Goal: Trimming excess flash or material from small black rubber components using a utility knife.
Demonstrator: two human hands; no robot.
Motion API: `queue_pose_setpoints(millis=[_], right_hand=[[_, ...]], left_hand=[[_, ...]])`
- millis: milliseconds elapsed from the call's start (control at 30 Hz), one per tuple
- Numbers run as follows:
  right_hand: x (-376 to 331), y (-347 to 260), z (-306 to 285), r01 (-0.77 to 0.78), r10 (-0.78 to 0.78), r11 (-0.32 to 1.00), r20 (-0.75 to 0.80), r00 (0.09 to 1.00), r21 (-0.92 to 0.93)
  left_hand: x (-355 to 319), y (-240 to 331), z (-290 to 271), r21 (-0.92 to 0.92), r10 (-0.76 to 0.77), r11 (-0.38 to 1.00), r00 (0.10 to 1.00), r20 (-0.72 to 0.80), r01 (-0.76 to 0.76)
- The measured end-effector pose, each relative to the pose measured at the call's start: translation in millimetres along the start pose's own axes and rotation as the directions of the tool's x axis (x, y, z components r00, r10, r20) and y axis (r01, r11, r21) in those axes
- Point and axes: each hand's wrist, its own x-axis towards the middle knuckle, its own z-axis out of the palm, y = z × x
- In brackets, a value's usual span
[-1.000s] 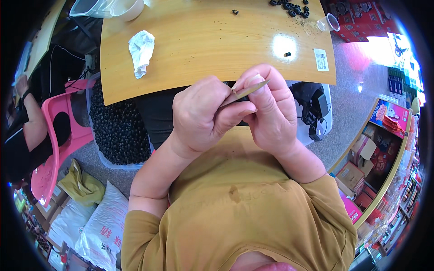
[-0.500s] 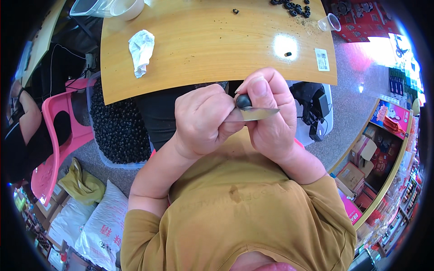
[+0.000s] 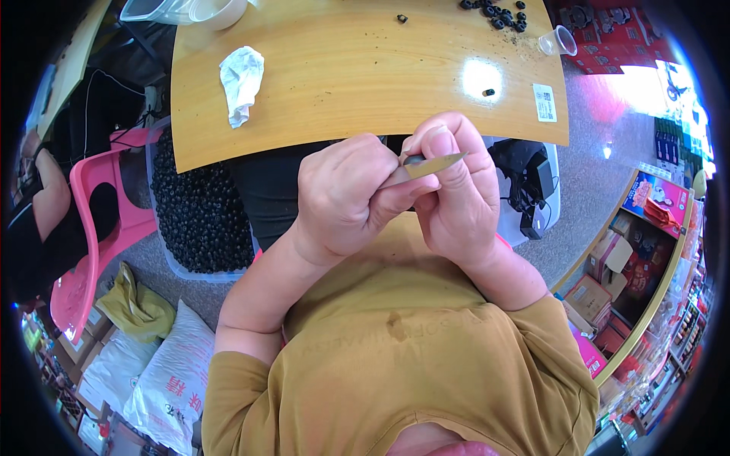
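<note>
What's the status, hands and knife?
Left hand grips knife. Right hand pinches small dark piece against blade. Nothing in the way.

Single head-worn fisheye, steeply downward, close above the hands (image 3: 395,190).

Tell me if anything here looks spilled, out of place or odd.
A few things. One small dark seed lies alone on the wooden table, apart from the pile at the far edge. A clear plastic cup lies tipped over, and a crumpled white tissue sits loose.
</note>
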Motion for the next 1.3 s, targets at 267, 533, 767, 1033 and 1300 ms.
queue_pose_setpoints(millis=[267, 533, 767, 1033, 1300], right_hand=[[-1.2, 0.3, -0.8, 0.015, -0.014, 0.999, 0.017, 1.000, -0.030], [-0.6, -1.1, 4.2, 0.022, -0.023, 1.000, 0.050, 0.998, 0.016], [0.5, -3.1, 4.2, -0.004, 0.004, 1.000, 0.055, 0.998, -0.007], [0.0, -8.2, 9.7, -0.048, 0.047, 0.999, 0.055, 0.997, 0.018], [0.0, -1.7, 6.2, 0.002, -0.004, 1.000, 0.079, 0.997, 0.030]], left_hand=[[-2.1, -2.0, -2.4, 0.025, 0.060, 0.998, 0.997, 0.039, -0.061], [0.7, -0.4, -4.1, -0.004, 0.022, 1.000, 1.000, 0.012, -0.022], [-2.6, -2.1, -4.4, 0.016, 0.071, 0.997, 0.997, -0.002, -0.071], [-2.1, -3.5, -4.5, -0.005, 0.091, 0.996, 0.996, -0.018, -0.091], [-1.0, -2.3, -3.9, -0.019, 0.074, 0.997, 0.996, -0.045, -0.075]])
